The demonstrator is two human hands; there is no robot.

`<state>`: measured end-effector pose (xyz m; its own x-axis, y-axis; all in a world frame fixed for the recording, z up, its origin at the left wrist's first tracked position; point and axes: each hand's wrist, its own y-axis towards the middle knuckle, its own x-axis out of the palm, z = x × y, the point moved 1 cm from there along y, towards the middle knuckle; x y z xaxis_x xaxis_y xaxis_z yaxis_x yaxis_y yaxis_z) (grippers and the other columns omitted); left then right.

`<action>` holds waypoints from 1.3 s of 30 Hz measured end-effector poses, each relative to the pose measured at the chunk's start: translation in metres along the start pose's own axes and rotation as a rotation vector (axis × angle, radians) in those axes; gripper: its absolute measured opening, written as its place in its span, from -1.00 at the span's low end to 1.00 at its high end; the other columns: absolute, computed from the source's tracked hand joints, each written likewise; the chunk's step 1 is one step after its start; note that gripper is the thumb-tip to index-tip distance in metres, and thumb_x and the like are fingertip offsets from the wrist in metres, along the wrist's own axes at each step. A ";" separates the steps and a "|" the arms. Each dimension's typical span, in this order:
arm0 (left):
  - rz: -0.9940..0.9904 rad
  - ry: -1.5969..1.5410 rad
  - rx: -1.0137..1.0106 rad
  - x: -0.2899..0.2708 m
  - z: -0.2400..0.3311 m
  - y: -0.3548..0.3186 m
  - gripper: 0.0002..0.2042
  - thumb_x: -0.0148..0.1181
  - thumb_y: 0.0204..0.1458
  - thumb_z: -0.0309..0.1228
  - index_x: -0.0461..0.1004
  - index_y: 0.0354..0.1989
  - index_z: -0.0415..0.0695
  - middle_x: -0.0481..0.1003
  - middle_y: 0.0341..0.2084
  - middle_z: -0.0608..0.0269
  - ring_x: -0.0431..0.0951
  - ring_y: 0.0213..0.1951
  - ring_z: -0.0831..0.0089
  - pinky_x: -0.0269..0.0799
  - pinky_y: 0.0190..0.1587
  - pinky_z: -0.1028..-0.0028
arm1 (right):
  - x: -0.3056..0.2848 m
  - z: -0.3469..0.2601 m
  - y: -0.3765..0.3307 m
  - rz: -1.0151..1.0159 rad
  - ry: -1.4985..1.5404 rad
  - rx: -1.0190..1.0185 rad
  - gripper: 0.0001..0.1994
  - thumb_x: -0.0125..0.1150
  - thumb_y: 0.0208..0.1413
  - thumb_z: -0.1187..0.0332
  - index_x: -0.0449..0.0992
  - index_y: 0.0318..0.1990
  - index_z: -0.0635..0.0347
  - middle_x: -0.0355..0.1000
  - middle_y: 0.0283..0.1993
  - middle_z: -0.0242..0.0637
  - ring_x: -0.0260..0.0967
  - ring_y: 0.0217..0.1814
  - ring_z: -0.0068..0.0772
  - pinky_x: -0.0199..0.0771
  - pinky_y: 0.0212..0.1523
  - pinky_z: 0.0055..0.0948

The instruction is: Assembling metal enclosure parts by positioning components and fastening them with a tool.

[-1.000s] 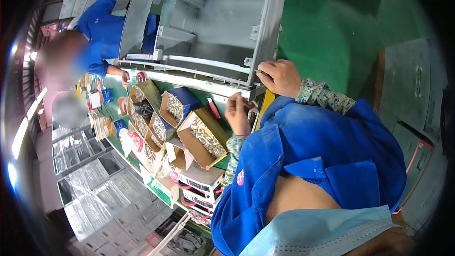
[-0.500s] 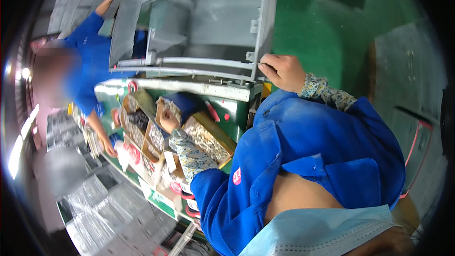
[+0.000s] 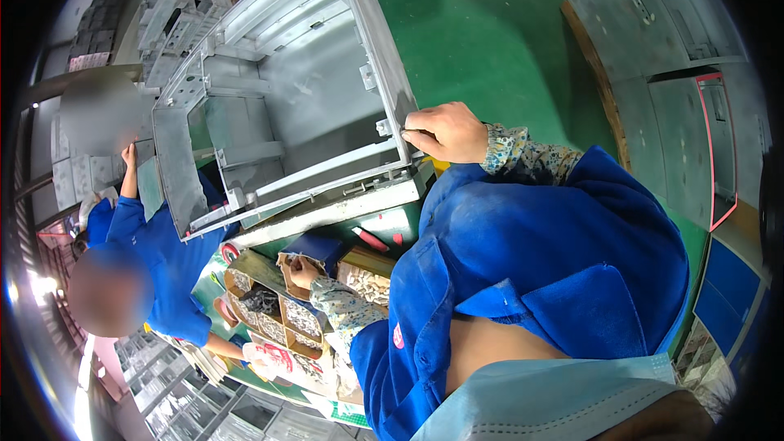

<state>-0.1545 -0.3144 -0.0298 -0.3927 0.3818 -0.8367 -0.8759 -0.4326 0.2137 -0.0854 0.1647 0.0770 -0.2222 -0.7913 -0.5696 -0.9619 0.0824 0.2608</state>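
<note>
A grey metal cabinet (image 3: 327,106), its front open, rests on the workbench (image 3: 343,207). My right hand (image 3: 447,132) is closed at the cabinet's near right edge, thumb and fingers pinching there. Down to the left, my left hand (image 3: 304,272) reaches into one compartment of a wooden parts box (image 3: 286,328) holding small metal pieces. Its fingers are bent together, and whatever is between them is too small to make out. Beside that wrist lies another bin of pale small parts (image 3: 364,283). A dark blue box (image 3: 314,247) stands just behind the left hand.
Across the bench a co-worker in blue (image 3: 175,257) stands with one arm raised and the other hand near a red-and-white bag (image 3: 282,359). A tape roll (image 3: 230,252) and a red-handled object (image 3: 370,238) lie by the bench edge. Large grey cabinets (image 3: 686,131) stand at right.
The view has turned, so the cabinet appears tilted and further left. My right hand stays at its edge. My left hand remains in the parts box. The co-worker's raised arm is lower in the picture.
</note>
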 end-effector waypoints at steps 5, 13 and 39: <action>0.071 -0.166 -0.144 -0.001 0.012 -0.006 -0.81 0.21 -0.22 -0.43 0.47 -0.51 -0.35 0.49 -0.55 0.10 0.44 -0.53 0.38 0.38 -0.38 0.42 | 0.000 0.001 -0.003 0.076 -0.007 -0.085 -0.84 -0.04 -0.04 0.27 0.29 -0.55 0.11 0.31 -0.58 -0.30 0.29 -0.55 -0.17 0.22 -0.59 -0.22; 0.400 -0.526 -0.168 -0.022 0.031 -0.015 -0.86 0.11 -0.10 -0.42 0.41 -0.47 -0.27 0.44 -0.55 0.19 0.42 -0.50 0.43 0.35 -0.42 0.50 | -0.001 -0.009 -0.003 -0.007 -0.001 -0.012 -0.87 -0.01 -0.05 0.31 0.31 -0.52 0.14 0.30 -0.59 -0.26 0.26 -0.55 -0.15 0.19 -0.58 -0.25; -0.458 -1.407 -0.302 -0.036 0.238 -0.153 -0.85 0.06 -0.05 -0.44 0.36 -0.29 -0.18 0.41 -0.45 0.31 0.38 -0.43 0.58 0.30 -0.41 0.67 | 0.002 -0.006 -0.012 0.303 0.108 -0.034 -0.94 0.13 -0.15 0.46 0.38 -0.47 0.14 0.28 -0.42 -0.34 0.29 -0.50 -0.34 0.29 -0.51 -0.46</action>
<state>-0.0733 -0.0671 0.0874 -0.2028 0.8988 0.3886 -0.9735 -0.1422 -0.1791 -0.0737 0.1580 0.0774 -0.4781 -0.7935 -0.3766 -0.8480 0.3053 0.4333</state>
